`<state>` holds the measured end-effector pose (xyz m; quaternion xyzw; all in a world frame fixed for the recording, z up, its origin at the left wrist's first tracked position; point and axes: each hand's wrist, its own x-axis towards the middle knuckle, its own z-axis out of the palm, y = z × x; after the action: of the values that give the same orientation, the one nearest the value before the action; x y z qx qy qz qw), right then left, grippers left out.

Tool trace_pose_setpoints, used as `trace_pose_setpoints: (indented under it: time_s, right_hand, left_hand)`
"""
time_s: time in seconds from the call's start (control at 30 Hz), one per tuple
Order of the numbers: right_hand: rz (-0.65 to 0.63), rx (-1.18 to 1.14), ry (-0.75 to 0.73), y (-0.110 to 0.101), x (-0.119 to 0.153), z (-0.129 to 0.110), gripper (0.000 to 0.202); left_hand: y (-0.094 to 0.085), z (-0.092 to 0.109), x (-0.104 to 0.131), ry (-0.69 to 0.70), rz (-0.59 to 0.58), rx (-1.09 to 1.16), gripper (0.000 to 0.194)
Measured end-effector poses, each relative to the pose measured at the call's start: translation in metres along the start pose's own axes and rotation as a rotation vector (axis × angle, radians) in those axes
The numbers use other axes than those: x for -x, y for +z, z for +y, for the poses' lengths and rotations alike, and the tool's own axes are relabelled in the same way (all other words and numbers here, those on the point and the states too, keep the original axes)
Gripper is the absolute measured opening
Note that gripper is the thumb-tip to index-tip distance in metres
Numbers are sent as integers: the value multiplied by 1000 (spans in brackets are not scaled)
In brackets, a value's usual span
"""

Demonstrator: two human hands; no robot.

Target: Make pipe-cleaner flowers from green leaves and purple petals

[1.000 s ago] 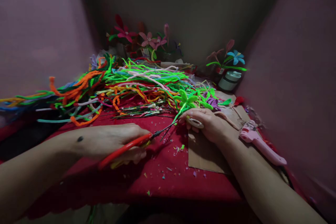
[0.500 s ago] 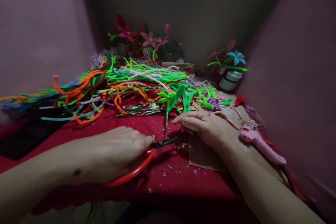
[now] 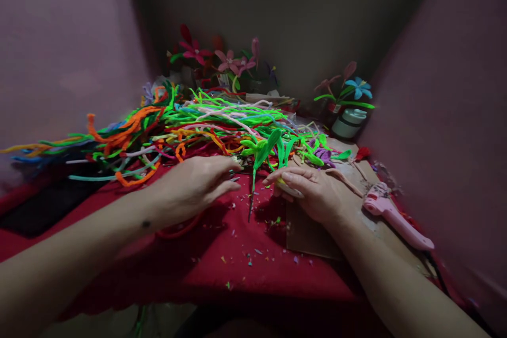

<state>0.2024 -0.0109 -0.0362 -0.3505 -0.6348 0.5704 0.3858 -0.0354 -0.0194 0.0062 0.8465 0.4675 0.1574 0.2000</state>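
Note:
My left hand (image 3: 194, 185) reaches in from the left with thumb and fingers apart, holding nothing I can see. Beneath it on the red cloth lie scissors; their red handle (image 3: 182, 229) shows below the wrist, and the rest is mostly covered. A bright green pipe-cleaner plant (image 3: 264, 153), with leaves and a thin dark lower stem, stands upright between my hands. My right hand (image 3: 312, 187) is closed beside it, and the plant's right leaves run down behind its fingers. A pale yellowish piece (image 3: 289, 188) also sits in that hand; its kind is unclear.
Behind my hands spreads a heap of coloured pipe cleaners (image 3: 233, 116). A pink glue gun (image 3: 396, 216) rests on cardboard (image 3: 309, 237) at the right, with a grey-green lidded jar (image 3: 349, 122) farther back. Pipe-cleaner flowers (image 3: 229, 60) stand at the back; a dark flat object (image 3: 47, 200) lies left.
My left hand has let go of the scissors, leaving them on the cloth, and moved up toward the plant with its fingers opening. My right hand and the plant stay nearly in place.

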Motion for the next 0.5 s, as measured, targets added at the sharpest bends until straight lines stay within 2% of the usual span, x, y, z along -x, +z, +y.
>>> trace_pose_setpoints:
  time_s: [0.07, 0.17, 0.33, 0.43, 0.5]
  right_hand:
    - [5, 35, 21, 2, 1, -5, 25]
    - [34, 114, 85, 6, 2, -15, 23]
    - [48, 202, 106, 11, 4, -32, 31]
    - [63, 271, 118, 11, 4, -33, 31]
    - [94, 298, 79, 11, 4, -29, 24]
  left_hand:
    - [7, 17, -15, -4, -16, 174, 35]
    - [18, 31, -32, 9, 41, 334, 29]
    - [31, 32, -40, 14, 156, 336, 14]
    - [33, 34, -37, 54, 232, 298, 14]
    - [33, 36, -35, 29, 252, 310, 17]
